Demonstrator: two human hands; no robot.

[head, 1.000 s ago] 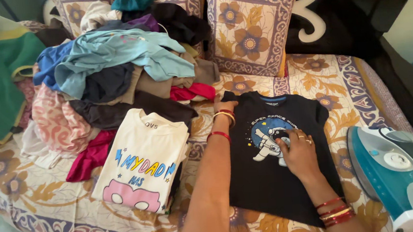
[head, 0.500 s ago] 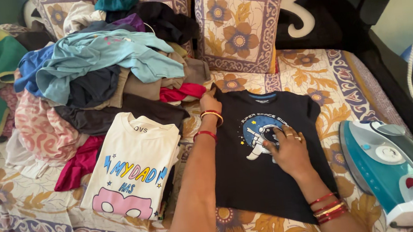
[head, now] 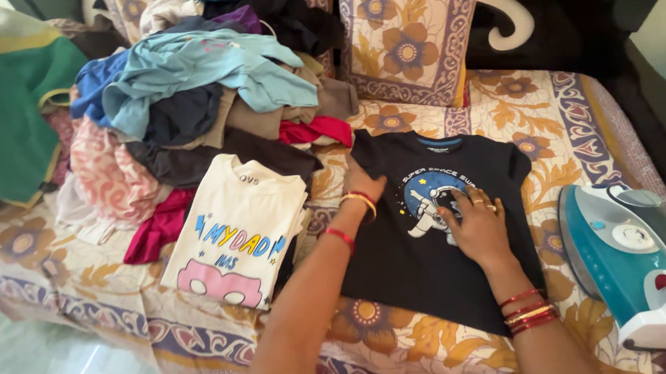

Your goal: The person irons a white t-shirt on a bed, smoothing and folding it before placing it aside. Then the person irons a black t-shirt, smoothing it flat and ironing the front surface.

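A small black T-shirt [head: 419, 271] with an astronaut print lies spread flat on the flowered bed cover [head: 556, 106]. My right hand [head: 474, 223] rests palm down on the print, fingers apart. My left hand [head: 363, 183] lies on the shirt's left edge below the sleeve; whether it pinches the cloth I cannot tell. Both wrists carry red and gold bangles. To the left sits a stack of folded clothes with a white printed T-shirt [head: 237, 230] on top.
A teal and white steam iron [head: 640, 262] stands on the bed at the right, its cord rising by the edge. A big heap of unfolded clothes [head: 199, 95] fills the back left. Flowered pillows [head: 408, 35] lean against the dark headboard. The floor shows at lower left.
My left hand has slid down from the shirt's upper left shoulder to its left edge. My right hand stays on the print. The camera has shifted slightly.
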